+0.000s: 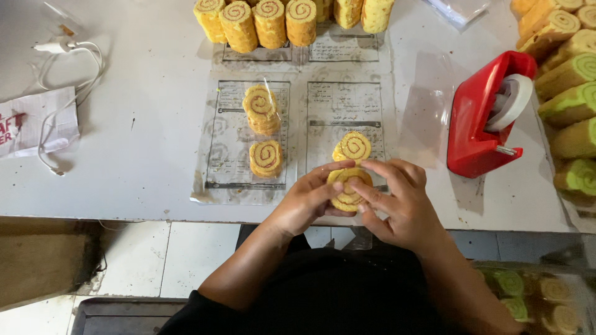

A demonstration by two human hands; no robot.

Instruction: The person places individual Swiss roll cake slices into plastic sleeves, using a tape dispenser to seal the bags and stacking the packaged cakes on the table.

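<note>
both hands' fingers clasp one swirl cake slice between them.

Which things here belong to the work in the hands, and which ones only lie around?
In use: left hand, right hand, held roll slice, slice behind it, two wrapped stacks, tape dispenser.
Lying about: white cable, paper packet, green rolls.

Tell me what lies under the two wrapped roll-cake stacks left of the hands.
Both wrapped stacks sit on a clear plastic sheet over a printed paper label on the white table. The print directly beneath them is covered.
</note>
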